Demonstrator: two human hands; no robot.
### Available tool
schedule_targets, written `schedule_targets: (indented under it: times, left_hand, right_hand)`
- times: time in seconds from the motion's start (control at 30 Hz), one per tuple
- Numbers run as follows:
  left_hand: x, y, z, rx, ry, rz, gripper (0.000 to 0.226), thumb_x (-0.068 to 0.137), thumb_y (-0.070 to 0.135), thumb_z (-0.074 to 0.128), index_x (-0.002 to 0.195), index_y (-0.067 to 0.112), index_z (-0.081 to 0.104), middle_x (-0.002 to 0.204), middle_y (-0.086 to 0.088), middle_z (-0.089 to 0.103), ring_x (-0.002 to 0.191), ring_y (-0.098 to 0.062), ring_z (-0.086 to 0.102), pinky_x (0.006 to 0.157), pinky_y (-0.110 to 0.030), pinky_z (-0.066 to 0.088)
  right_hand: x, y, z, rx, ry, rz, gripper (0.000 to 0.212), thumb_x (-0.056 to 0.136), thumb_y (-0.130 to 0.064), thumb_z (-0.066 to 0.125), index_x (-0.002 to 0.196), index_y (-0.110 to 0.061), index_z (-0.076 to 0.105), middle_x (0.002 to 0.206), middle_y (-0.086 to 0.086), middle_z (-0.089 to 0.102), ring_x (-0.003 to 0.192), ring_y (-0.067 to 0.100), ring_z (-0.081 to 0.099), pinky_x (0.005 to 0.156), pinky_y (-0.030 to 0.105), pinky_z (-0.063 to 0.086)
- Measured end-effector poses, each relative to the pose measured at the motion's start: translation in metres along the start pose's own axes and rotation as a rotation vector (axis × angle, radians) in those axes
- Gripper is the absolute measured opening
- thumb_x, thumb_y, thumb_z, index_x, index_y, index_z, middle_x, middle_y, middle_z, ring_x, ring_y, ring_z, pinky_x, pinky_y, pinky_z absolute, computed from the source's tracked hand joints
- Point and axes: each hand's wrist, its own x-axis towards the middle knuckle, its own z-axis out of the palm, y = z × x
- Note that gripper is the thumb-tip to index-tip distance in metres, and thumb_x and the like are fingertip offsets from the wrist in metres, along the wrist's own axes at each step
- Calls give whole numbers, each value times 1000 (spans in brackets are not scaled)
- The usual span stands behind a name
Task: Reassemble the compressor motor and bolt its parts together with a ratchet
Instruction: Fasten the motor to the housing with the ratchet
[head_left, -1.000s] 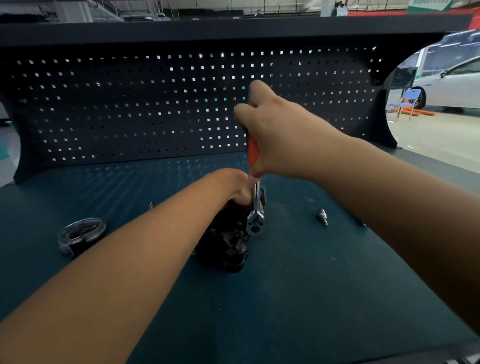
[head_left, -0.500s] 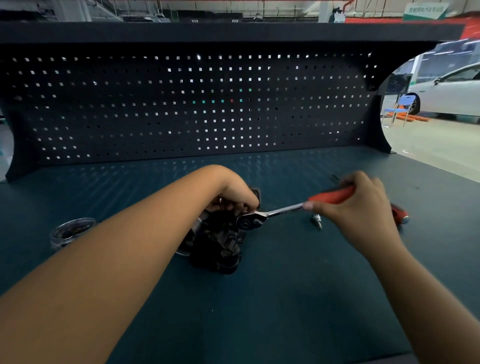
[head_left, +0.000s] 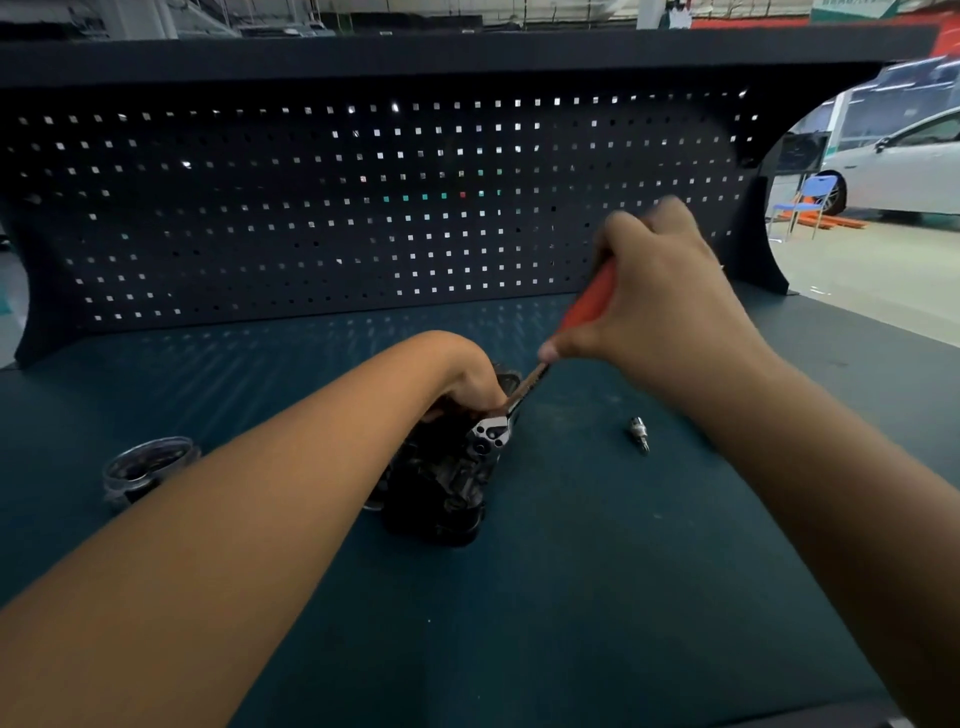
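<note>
Gripping the red handle of the ratchet (head_left: 577, 316), the right hand (head_left: 665, 306) has all its fingers wrapped tight round it, thumb pointing down the shaft. The left hand (head_left: 470, 382) is curled over the far top of the compressor motor (head_left: 441, 493) and holds it down. The motor, a dark block, stands on the counter (head_left: 571, 613) near the middle, below and to the near left of the right hand.

The ratchet's long axis is what matters. Its silver head sits on the motor's top, touching or just beside the left hand's knuckles, and the handle runs from there away to the far right. Any swing will therefore pivot about the head, with the right hand at the outer end of the arc. I judge a bolt is being tightened, though the bolt itself is hidden under the head.

A loose socket (head_left: 640, 435) lies on the counter to the right of the motor, and a round ring (head_left: 148, 465) sits well apart to the left.
</note>
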Motion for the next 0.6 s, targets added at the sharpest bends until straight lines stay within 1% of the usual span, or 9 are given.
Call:
schedule_targets:
  times: [0.07, 0.17, 0.23, 0.3, 0.33, 0.43, 0.47, 0.53, 0.6]
  left_hand:
    - [2, -3, 1, -87, 10, 11, 27, 94, 32, 54, 95, 5, 59, 81, -9, 54, 66, -22, 48, 63, -29, 41]
    - [4, -5, 1, -116, 44, 29, 29, 92, 36, 58, 85, 8, 54, 76, -6, 48, 62, -19, 44, 59, -27, 39]
    - [4, -6, 1, -122, 35, 41, 30, 92, 36, 58, 85, 8, 55, 78, -7, 49, 63, -20, 45, 59, -27, 39]
    - [2, -7, 1, -119, 44, 42, 29, 91, 37, 58, 94, 8, 57, 86, -10, 53, 71, -23, 49, 66, -29, 41]
    - [2, -8, 1, -102, 68, 41, 31, 89, 39, 59, 91, 8, 59, 85, -10, 54, 71, -24, 49, 67, -30, 41]
    - [-1, -7, -1, -63, 105, 31, 36, 85, 42, 55, 66, 12, 53, 64, -3, 49, 53, -20, 42, 56, -25, 37]
    - [-2, -6, -2, -69, 97, 24, 35, 85, 40, 53, 63, 13, 51, 62, -1, 46, 52, -19, 40, 54, -25, 35]
    - [-2, -5, -3, -65, 78, 8, 32, 85, 37, 53, 62, 15, 50, 60, 1, 45, 51, -18, 41, 54, -23, 35]
    - [-3, -3, -4, -33, 54, 7, 29, 85, 35, 52, 64, 16, 51, 59, 1, 44, 50, -18, 40, 55, -24, 36]
  right_hand:
    - [20, -20, -3, -59, -83, -127, 74, 45, -42, 90, 97, -13, 46, 104, 0, 28, 84, 21, 42, 75, 29, 40]
    - [43, -40, -1, -176, -220, -303, 74, 46, -42, 90, 93, -14, 41, 103, 2, 27, 84, 24, 46, 75, 33, 46]
    - [48, -38, 1, -196, -247, -315, 73, 47, -42, 90, 93, -15, 40, 103, 1, 27, 84, 23, 45, 74, 33, 45]
    - [40, -22, 1, -139, -180, -220, 74, 46, -43, 90, 95, -14, 43, 103, 0, 29, 83, 20, 43, 71, 28, 38]
    - [31, -10, 1, -93, -123, -151, 75, 45, -44, 90, 97, -14, 45, 102, 0, 29, 83, 18, 40, 71, 25, 35]
    - [-12, 24, 8, 63, 61, 58, 71, 44, -45, 89, 93, -17, 46, 100, -2, 32, 80, 11, 34, 67, 15, 28]
    - [-27, 32, 13, 121, 115, 118, 68, 44, -43, 89, 91, -18, 47, 99, -2, 34, 76, 7, 32, 63, 9, 26]
    - [-52, 43, 27, 226, 209, 242, 64, 45, -40, 90, 90, -20, 48, 98, -2, 36, 71, 0, 34, 66, -4, 27]
    - [-73, 52, 43, 314, 274, 361, 62, 47, -38, 89, 92, -21, 50, 100, -2, 39, 73, -8, 38, 70, -8, 25]
